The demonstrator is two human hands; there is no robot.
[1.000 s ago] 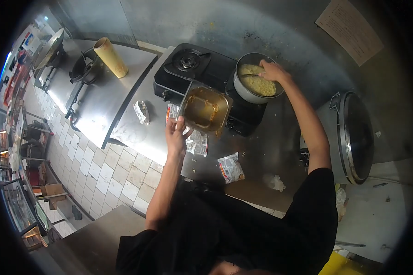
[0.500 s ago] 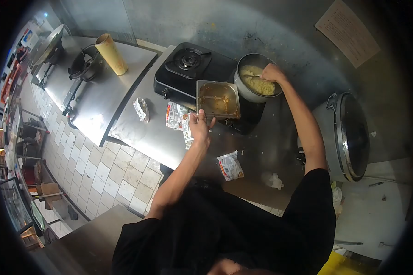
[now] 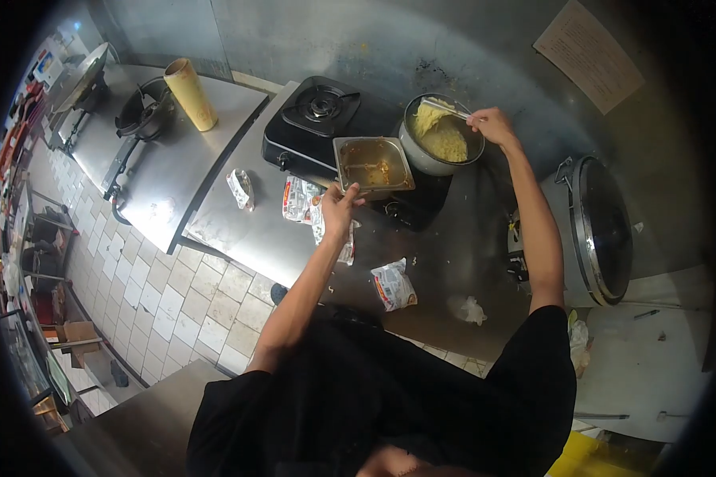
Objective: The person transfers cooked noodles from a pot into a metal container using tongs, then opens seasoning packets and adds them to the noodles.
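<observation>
My left hand [image 3: 340,210] grips the near rim of a rectangular metal container [image 3: 374,187], which has orange-brown residue and a little liquid inside. My right hand [image 3: 494,127] is closed on the handle of metal tongs [image 3: 445,107] at the pot's right rim. A clump of yellow noodles [image 3: 428,119] hangs at the tongs' end, over the round pot [image 3: 429,165]. More noodles lie in the pot. The container is just left of the pot, in front of the black gas stove [image 3: 280,140].
Opened packets lie on the steel counter [image 3: 274,230], one of them [image 3: 394,285] near the front edge. A crumpled plastic piece [image 3: 473,311] is to its right. A large lidded pot [image 3: 601,230] stands at right. A yellow roll [image 3: 191,95] stands on the left counter.
The tongs have risen from inside the pot with noodles, my right hand moving up and right. My left hand first brought the container right, beside the pot, and now holds it a little further left.
</observation>
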